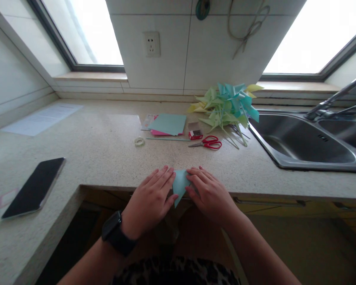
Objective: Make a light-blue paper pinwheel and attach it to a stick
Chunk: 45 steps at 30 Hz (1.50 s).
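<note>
A folded piece of light blue paper lies at the counter's front edge, its pointed lower tip reaching past the edge. On its left side, my left hand holds it with fingertips on the upper corner and the thumb lower down. My right hand grips the right side, fingers bent over the upper corner and thumb beneath them. The underside of the paper is hidden. Beyond the hands lie red-handled scissors, a small red box, a thin pale stick and a roll of clear tape.
Coloured paper sheets are stacked at the back. Several paper pinwheels on sticks lie beside the steel sink. A black phone rests at left, with a printed sheet behind it. The counter edge runs under my wrists.
</note>
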Each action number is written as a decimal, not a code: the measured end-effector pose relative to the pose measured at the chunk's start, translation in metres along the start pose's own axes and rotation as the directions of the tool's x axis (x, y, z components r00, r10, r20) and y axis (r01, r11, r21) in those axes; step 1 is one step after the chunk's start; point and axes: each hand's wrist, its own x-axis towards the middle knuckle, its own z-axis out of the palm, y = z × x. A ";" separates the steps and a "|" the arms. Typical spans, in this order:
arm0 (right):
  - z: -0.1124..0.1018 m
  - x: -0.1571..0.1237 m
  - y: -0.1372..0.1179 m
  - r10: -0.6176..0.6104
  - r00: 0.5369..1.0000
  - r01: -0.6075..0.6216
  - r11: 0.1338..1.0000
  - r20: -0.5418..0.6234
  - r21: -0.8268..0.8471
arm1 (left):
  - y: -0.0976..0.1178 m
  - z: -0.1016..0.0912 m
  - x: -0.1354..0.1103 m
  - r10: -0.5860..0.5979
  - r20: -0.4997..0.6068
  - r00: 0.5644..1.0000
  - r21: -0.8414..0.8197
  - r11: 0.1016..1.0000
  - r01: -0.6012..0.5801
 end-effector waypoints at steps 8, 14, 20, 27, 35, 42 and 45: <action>0.009 0.011 -0.026 -0.045 0.994 0.040 0.998 0.098 0.053 | 0.002 0.014 -0.002 -0.015 0.017 1.000 0.011 1.000 0.015; 0.003 0.005 -0.012 0.079 0.993 -0.082 0.996 0.093 0.030 | -0.001 0.006 -0.002 -0.005 0.039 0.999 0.007 1.000 0.005; -0.008 -0.009 0.009 0.163 0.985 -0.163 0.986 0.051 0.011 | -0.002 0.006 -0.002 0.010 0.052 0.999 -0.027 1.000 -0.009; 0.000 -0.010 0.006 0.246 0.969 -0.244 0.969 -0.030 0.048 | -0.003 0.012 -0.002 0.007 -0.012 1.000 -0.045 0.999 -0.008; -0.005 -0.040 -0.001 0.365 0.914 -0.323 0.919 -0.175 0.225 | -0.004 0.016 -0.020 -0.046 -0.184 0.982 -0.184 0.983 0.011; -0.014 -0.057 -0.021 0.276 0.932 -0.162 0.898 -0.236 0.410 | 0.008 0.005 -0.031 -0.115 -0.212 0.970 -0.492 0.870 -0.004; -0.018 -0.055 -0.029 0.319 0.929 -0.180 0.831 -0.186 0.526 | 0.016 0.005 -0.032 -0.179 -0.168 0.969 -0.638 0.769 0.031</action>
